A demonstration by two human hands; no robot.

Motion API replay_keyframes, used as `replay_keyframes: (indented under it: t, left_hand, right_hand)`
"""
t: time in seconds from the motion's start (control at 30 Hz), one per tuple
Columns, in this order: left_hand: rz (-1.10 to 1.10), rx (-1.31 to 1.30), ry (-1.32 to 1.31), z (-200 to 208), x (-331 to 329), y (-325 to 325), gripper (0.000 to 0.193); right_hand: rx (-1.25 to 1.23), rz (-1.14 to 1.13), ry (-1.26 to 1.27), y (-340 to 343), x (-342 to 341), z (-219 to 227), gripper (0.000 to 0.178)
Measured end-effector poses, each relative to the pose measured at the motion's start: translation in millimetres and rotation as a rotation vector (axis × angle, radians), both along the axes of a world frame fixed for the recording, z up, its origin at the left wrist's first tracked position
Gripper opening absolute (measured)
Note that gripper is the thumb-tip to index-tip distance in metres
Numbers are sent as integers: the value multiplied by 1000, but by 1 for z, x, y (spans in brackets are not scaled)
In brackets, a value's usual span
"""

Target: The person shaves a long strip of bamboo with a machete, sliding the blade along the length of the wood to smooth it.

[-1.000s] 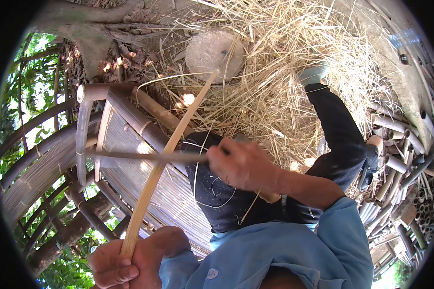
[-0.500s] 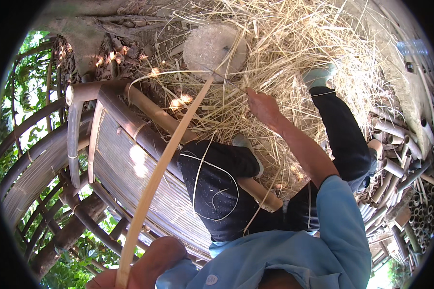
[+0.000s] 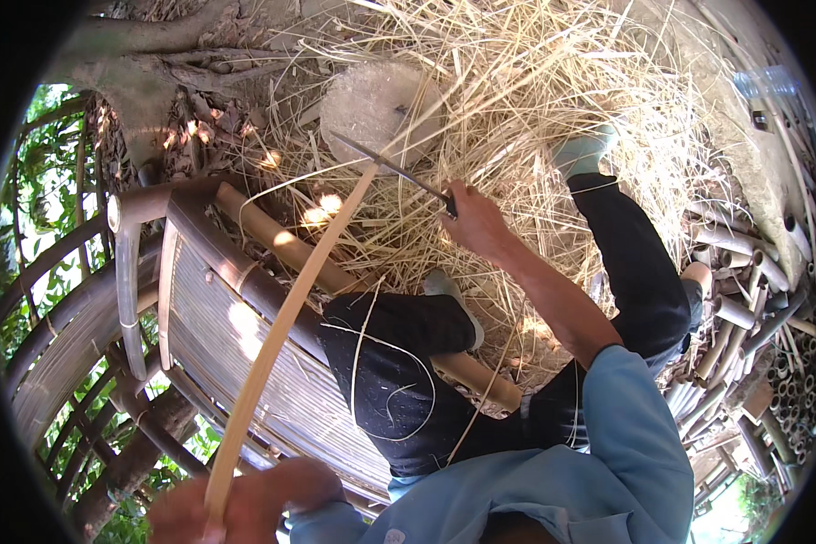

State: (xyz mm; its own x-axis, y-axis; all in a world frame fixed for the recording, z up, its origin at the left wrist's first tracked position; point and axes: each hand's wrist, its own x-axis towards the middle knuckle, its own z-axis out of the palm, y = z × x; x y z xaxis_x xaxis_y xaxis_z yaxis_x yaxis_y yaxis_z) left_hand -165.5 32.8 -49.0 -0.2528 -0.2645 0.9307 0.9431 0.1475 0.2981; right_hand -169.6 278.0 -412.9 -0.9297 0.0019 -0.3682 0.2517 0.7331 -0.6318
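Observation:
At the lower left, my left hand (image 3: pixel 245 499) is closed around the near end of a long flat bamboo strip (image 3: pixel 286 317). The strip slants up and away to the right. My right hand (image 3: pixel 479 222) grips the dark handle of a knife (image 3: pixel 406 175) in front of me. Its narrow blade points to the far left and crosses the far end of the strip; whether it cuts in there I cannot tell. Beyond the blade lies a round chopping block (image 3: pixel 372 104), pale and flat-topped. Thin bamboo shavings lie on my dark trousers (image 3: pixel 390 390).
A heap of straw-like bamboo shavings (image 3: pixel 553 82) covers the ground ahead, around my feet. A bamboo bench (image 3: pixel 254 317) stands at my left. Cut bamboo poles (image 3: pixel 734 272) are piled at the right, near a clear plastic bottle (image 3: pixel 766 83). Tree roots (image 3: pixel 190 59) spread at the far left.
The knife has turned, so its blade now shows broadside across the strip's tip. My right hand has shifted slightly left and nearer. The curled sliver near the tip hangs lower.

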Motion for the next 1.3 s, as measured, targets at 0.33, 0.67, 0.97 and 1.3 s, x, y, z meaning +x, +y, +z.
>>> replay_keyframes:
  t: [0.33,0.67,0.97,1.3]
  left_hand:
    - [40,-20,113,-9,-36,48,44]
    - [-79,-56,-1,-32,-66,97,52]
    - [379,-604,202,-16,-49,71,38]
    - [-78,-220,-110,-28,-62,75,38]
  right_hand:
    - [-10,-159,133,52,23,-7,37]
    - [-148,-183,114,49,-9,0,35]
    - [-252,13,311,44,-64,-16,23]
    - [-330,-57,33,45,-89,-40,15]
